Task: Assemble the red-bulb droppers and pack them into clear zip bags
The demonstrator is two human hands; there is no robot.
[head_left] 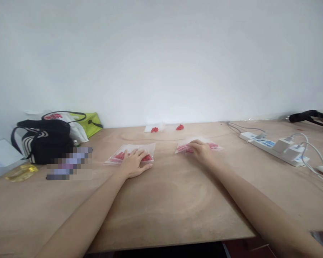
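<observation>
My left hand (136,163) lies with fingers spread on a clear plastic bag (150,148) of small red pieces (120,156). Its thumb points to the right along the bag's near edge. On a second, similar clear bag (217,147), my right hand (201,151) has its fingers bent down and close together over the left-middle part. Its fingertips and thumb are partly hidden, but they seem to pinch the bag. More red pieces show on both sides of that hand. What exactly the red pieces are is too small to tell.
Near the wall, two small groups of red pieces (154,129) (179,127) lie on clear plastic. At left are a black bag (50,143), a green bag (93,123), a blurred flat item (70,164) and yellow plastic (22,172). A power strip (269,147) with cables lies right.
</observation>
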